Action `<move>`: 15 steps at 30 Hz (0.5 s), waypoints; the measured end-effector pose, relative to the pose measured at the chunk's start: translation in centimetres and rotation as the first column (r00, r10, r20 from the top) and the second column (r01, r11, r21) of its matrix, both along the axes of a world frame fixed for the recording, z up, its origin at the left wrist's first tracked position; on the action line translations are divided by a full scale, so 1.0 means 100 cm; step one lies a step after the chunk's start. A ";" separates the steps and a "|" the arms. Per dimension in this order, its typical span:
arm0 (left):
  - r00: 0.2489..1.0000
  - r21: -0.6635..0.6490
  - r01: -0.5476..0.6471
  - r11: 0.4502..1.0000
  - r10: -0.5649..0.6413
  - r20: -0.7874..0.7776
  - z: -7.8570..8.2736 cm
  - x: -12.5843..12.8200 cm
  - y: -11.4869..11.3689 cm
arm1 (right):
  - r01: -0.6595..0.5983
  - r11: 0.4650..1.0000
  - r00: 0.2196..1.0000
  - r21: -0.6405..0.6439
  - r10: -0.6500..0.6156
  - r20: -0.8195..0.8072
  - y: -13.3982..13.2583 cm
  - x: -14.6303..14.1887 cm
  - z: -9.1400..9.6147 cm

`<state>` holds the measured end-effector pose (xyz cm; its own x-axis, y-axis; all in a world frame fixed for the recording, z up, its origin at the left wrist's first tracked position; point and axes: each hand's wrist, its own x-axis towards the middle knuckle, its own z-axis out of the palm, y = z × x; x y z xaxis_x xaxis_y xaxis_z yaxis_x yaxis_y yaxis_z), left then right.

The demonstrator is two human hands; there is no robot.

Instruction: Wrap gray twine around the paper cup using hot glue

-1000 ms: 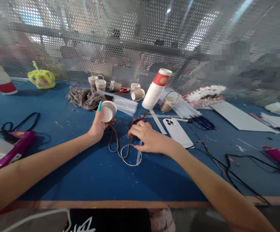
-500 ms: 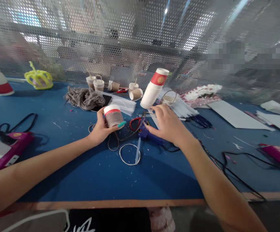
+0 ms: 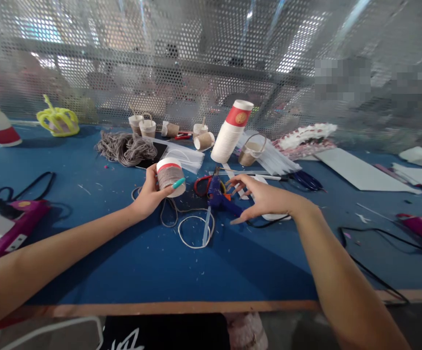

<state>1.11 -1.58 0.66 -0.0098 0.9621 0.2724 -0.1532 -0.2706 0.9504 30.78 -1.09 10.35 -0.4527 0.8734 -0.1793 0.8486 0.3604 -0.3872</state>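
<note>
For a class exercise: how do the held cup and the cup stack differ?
The held cup is single; the cup stack is many nested together. Grey cord wraps the held cup; no wrapping shows on the cup stack. The left hand grips the held cup; the cup stack stands on the table. Both show white and red.

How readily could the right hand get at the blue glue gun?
Probably yes: the right hand is open, right beside the blue glue gun, with nothing visibly in the way.

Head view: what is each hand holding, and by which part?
The left hand holds the paper cup by its cord-wrapped side. The right hand is open near the glue gun, holding nothing.
</note>
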 end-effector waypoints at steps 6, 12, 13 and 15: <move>0.993 0.008 0.066 0.998 -0.065 -0.097 0.001 -0.002 -0.001 | -0.043 0.996 0.992 0.078 0.033 0.125 -0.001 -0.016 -0.013; 0.942 0.021 0.313 0.950 -0.307 -0.135 0.008 -0.007 -0.008 | 0.005 0.986 0.977 0.168 -0.041 0.210 -0.014 -0.043 -0.020; 0.917 0.008 0.376 0.927 -0.371 -0.148 0.010 -0.009 -0.009 | 0.015 0.981 0.980 0.195 -0.053 0.191 -0.014 -0.043 -0.021; 0.858 -0.041 0.478 0.877 -0.477 -0.189 0.012 -0.010 -0.010 | 0.043 0.962 0.991 0.269 -0.075 0.110 -0.012 -0.041 -0.023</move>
<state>0.07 -2.60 1.90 0.5023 0.8338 0.2292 -0.0846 -0.2164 0.9726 26.68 -2.25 8.08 -0.3888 0.9212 0.0134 0.9052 0.3847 -0.1808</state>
